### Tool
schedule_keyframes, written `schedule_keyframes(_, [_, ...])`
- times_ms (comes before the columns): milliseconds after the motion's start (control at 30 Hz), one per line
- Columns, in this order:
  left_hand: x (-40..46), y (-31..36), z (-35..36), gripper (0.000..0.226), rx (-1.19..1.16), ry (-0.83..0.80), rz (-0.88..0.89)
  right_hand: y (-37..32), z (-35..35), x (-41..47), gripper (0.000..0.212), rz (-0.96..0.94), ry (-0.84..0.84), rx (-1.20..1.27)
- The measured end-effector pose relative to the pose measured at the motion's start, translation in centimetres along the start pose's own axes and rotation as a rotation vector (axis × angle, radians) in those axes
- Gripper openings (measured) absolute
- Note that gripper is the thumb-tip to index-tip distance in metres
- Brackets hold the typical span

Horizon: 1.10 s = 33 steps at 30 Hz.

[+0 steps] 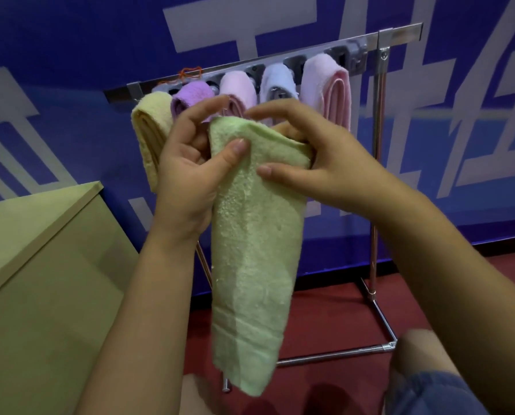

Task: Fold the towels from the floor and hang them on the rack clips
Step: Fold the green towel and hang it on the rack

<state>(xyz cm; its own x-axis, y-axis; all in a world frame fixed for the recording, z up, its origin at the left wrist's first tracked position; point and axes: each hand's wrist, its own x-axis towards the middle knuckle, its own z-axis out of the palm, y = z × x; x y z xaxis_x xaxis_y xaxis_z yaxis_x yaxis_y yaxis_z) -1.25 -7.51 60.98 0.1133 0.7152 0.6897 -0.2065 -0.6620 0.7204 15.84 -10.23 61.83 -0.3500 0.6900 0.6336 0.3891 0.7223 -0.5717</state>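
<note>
I hold a folded green towel (pixel 254 235) in front of the rack (pixel 268 59).
My left hand (pixel 187 172) pinches its upper left edge, thumb on the front; my right hand (pixel 316 163) grips the upper right fold. Behind it, five towels hang from the clips.

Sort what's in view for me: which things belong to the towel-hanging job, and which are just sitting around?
Job:
- green terry towel, gripped by left hand and right hand
- metal rack with grey clips
- hung yellow, purple, pale pink, light blue and larger pink towels

Lying about:
- tan cardboard box
- orange string on the rack's bar
</note>
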Motion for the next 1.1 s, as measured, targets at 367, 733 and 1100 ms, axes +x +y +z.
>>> schedule_keyframes(367, [2.4,-1.8,-1.5,0.021,0.014,0.016,-0.169,-2.1,0.1,3.5,0.015,0.157,-0.094,-0.067])
schedule_keyframes(733, [-7.9,-5.2,5.2,0.088,0.472,0.278,-0.176,-0.3,2.1,3.3,0.008,0.291,0.300,0.087])
schedule_keyframes(1100, [-3.4,-7.1,7.5,0.076,0.397,0.052,-0.215,-0.1,-1.8,2.9,0.012,0.477,0.399,0.650])
